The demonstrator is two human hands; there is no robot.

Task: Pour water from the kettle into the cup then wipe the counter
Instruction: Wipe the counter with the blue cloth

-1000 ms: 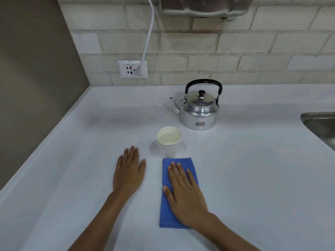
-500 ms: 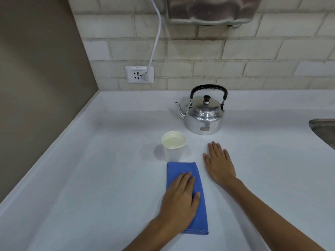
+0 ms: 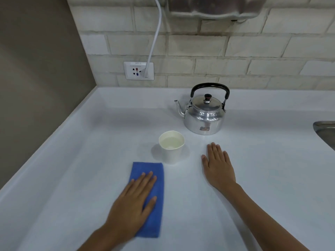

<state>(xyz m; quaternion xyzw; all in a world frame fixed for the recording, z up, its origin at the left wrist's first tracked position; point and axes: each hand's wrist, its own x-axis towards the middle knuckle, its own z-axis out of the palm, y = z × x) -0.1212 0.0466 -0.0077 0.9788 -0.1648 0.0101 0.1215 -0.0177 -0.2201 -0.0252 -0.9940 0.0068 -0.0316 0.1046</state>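
Both hands lie flat on the bench point(image 3: 253, 178), palms down and fingers spread loosely, neither gripping anything. Nearest is the left hand point(image 3: 134, 201), pressed onto the blue cloth point(image 3: 154, 211); the cloth is a folded strip whose long axis runs straight away from the person, so the palm covers its near and middle part and a bare blue margin shows ahead of the fingertips and along the hand's right side. Its outline is slightly blurred, so how firmly it presses cannot be told. Farther out and well apart to the right, the right hand point(image 3: 217, 167) rests empty on bare bench.

Between the two hands and just beyond the cloth's far right corner stands the cup point(image 3: 171, 147), upright and holding water, so the pouring looks done and wiping is the step in hand. Any stroke forward and to the right would run the cloth's far edge into the cup; sideways strokes look safer. Beyond the right hand's fingertips sits the kettle point(image 3: 204, 120), upright, spout pointing left.
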